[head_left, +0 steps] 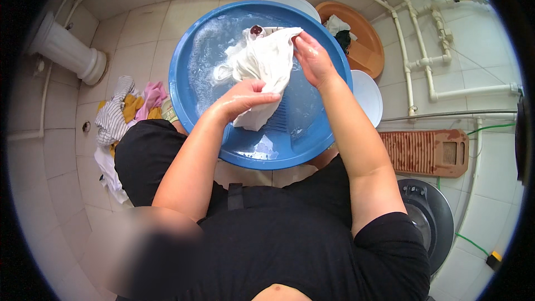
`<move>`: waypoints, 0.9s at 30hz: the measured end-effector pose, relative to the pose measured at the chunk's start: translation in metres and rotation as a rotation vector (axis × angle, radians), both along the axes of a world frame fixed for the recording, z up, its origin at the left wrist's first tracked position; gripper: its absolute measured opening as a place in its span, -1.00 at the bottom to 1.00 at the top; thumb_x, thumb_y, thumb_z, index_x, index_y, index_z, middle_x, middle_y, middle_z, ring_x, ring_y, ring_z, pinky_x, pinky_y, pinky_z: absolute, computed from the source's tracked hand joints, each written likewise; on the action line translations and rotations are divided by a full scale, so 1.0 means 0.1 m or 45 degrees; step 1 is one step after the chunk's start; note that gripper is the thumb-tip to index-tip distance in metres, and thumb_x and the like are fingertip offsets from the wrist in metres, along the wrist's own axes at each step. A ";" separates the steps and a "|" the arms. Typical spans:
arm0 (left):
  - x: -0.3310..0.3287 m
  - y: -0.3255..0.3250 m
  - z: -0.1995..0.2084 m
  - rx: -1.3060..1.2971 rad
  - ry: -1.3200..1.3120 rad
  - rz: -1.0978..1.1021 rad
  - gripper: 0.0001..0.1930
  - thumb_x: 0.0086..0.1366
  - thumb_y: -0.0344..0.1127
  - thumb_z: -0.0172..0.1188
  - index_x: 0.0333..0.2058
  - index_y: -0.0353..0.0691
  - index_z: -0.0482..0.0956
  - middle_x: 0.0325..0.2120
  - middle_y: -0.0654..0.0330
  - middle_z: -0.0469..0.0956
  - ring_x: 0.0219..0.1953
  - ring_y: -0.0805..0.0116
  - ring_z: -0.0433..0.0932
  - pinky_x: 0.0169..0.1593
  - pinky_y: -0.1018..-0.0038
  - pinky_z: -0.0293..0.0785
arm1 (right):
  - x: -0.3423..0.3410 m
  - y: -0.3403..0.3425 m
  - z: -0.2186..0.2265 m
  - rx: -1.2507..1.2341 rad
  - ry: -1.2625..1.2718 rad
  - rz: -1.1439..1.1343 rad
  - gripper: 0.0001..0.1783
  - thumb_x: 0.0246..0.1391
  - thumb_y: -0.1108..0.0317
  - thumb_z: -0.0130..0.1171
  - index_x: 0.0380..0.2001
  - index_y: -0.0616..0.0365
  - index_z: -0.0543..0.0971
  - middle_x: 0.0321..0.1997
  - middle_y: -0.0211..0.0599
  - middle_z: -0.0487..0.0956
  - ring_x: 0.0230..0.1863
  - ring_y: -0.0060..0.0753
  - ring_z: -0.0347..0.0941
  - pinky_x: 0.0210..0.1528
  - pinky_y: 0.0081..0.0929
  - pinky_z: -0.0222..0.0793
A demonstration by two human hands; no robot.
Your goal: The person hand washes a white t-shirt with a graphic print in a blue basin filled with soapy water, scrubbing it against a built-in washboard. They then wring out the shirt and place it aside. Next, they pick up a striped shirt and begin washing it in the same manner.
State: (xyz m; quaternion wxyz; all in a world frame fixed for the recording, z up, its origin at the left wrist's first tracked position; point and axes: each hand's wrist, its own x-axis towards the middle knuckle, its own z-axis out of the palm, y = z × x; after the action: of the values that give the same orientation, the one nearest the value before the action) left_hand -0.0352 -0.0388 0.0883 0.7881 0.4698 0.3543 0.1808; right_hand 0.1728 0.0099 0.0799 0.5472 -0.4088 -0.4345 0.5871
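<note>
A wet white garment [266, 62] hangs stretched between my two hands over a large blue basin [179, 86] of sudsy water. My left hand [249, 99] grips its lower part, thumb laid across the cloth. At the garment's upper right corner, my right hand [312, 58] pinches the edge between thumb and fingers. Part of the cloth trails toward the water, with a dark reddish patch [257, 30] at its top. Below the cloth, the basin's ridged washboard section [277, 120] shows through.
Mixed clothes [131, 108] lie heaped on the tiled floor at left, near a white pedestal [83, 56]. Behind the blue basin stands an orange-brown basin [370, 44] holding cloth. At right are a white basin [368, 97], a brown washboard [426, 153] and wall pipes [432, 67].
</note>
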 end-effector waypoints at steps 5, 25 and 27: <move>-0.02 0.09 -0.17 0.107 0.052 -0.278 -0.79 0.06 -0.19 0.22 -0.48 -0.22 0.53 -0.52 0.35 0.48 -0.46 0.63 0.39 -0.37 0.66 0.30 | 0.01 -0.47 -0.21 -0.851 -0.632 -0.160 -0.48 0.00 0.00 0.04 -0.11 0.19 0.34 -0.20 -0.26 0.43 -0.27 -0.36 0.39 -0.33 -0.36 0.38; -0.07 0.05 -0.60 0.808 0.305 0.310 -0.69 0.06 -0.21 0.18 -0.27 -0.26 0.43 -0.36 0.22 0.47 -0.28 0.41 0.42 -0.19 0.48 0.34 | 0.54 -0.75 0.30 -0.445 0.441 -0.237 -0.76 -0.06 0.45 -0.07 -0.24 0.20 0.35 -0.30 -0.25 0.46 -0.24 -0.37 0.43 -0.16 -0.47 0.37; 0.02 -0.18 -0.55 1.101 0.610 -0.029 -0.64 -0.02 -0.18 0.25 -0.23 -0.16 0.45 -0.28 0.18 0.46 -0.18 0.25 0.41 -0.12 0.38 0.33 | 0.53 -0.82 0.33 -0.352 0.403 -0.163 -0.71 -0.02 0.41 0.01 -0.16 0.17 0.35 -0.24 -0.27 0.47 -0.20 -0.40 0.43 -0.14 -0.46 0.36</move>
State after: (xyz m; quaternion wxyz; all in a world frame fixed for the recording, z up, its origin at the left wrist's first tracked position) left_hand -0.0336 -0.0573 0.0328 0.4193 0.7861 0.4127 0.1894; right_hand 0.2256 -0.0720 0.1133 0.5836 -0.4094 -0.2317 0.6619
